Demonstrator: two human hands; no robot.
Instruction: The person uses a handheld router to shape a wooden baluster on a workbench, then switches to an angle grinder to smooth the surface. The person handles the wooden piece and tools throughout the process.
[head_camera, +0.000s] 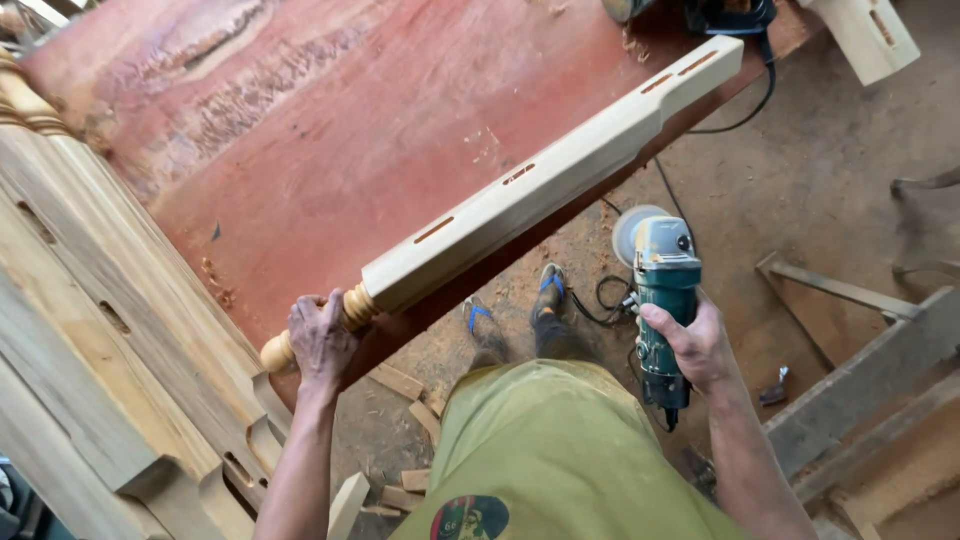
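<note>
A long pale wooden post (540, 185) with narrow mortise slots lies diagonally along the edge of a reddish workbench (330, 130). My left hand (322, 340) grips its turned, rounded end at the lower left. Out to the right, off the bench, my right hand (695, 345) holds a teal angle grinder (662, 290) by its body. The grinder's sanding disc (635, 228) points away from me, below and clear of the post. A black cord trails from the grinder to the dirt floor.
Stacked pale slotted posts (100, 340) fill the left side. Another post end (868, 35) lies at the top right. Timber beams (860, 380) lie on the floor at the right. Wood scraps (400, 385) lie near my sandalled feet (515, 305).
</note>
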